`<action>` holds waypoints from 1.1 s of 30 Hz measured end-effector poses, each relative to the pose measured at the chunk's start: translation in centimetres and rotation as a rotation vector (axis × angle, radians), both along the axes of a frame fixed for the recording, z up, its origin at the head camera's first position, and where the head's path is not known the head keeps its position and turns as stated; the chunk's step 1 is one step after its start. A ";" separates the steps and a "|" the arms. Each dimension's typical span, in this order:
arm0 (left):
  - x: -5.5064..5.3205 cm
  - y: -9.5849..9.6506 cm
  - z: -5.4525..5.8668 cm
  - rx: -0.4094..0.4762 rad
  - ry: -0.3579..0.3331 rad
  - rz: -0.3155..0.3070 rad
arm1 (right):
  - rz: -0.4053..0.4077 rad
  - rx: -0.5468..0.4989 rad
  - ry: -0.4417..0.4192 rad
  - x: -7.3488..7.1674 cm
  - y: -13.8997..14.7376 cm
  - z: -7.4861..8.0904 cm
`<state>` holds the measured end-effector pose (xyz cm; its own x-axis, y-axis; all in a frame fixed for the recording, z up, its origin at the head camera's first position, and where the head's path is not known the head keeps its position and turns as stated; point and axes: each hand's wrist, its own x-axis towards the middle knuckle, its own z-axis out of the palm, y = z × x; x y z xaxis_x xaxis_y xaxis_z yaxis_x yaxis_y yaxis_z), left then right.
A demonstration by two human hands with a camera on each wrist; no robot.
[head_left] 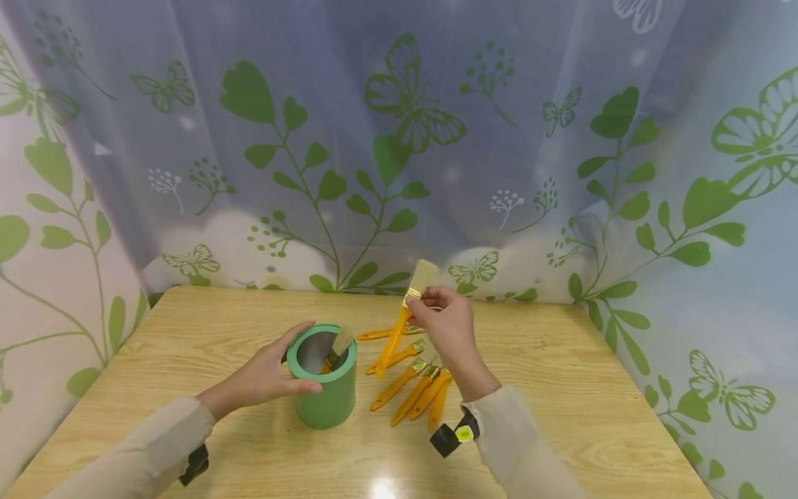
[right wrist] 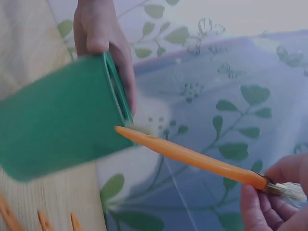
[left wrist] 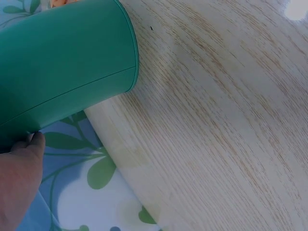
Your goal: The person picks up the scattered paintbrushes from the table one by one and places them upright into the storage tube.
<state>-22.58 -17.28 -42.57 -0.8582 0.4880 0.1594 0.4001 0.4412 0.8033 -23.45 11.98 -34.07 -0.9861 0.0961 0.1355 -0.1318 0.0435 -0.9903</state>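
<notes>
Beige sleeves (head_left: 526, 447) | wooden table (head_left: 561, 388) | curtain (head_left: 530, 173) behind | right grip (head_left: 450, 326) pinching brush (head_left: 395, 339) | left grip (head_left: 268, 374) round can (head_left: 327, 402)

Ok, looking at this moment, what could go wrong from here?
The right hand pinches the raised brush near its metal band, leaving the handle hanging free, so it might swing or slip. If lowered into the green can, it could catch on the brush already inside. The left hand holds the can near its rim, so a bump there might tilt it.
</notes>
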 end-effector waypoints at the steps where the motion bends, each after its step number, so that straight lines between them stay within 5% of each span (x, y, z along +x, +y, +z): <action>1: 0.0 0.0 0.0 0.000 0.001 0.001 | 0.000 -0.017 0.025 0.0 -0.5 0.1; 10: 0.0 0.1 0.0 -0.010 0.019 0.011 | 0.006 -0.035 0.163 1.0 -4.4 -0.3; 33: 0.0 0.0 0.0 0.002 -0.022 -0.004 | 0.028 0.264 0.170 2.0 -8.4 -4.6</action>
<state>-22.58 -17.30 -42.53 -0.8597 0.4907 0.1418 0.3841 0.4380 0.8128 -21.47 3.59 -38.64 -0.9489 0.0088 0.3154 -0.2994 0.2901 -0.9089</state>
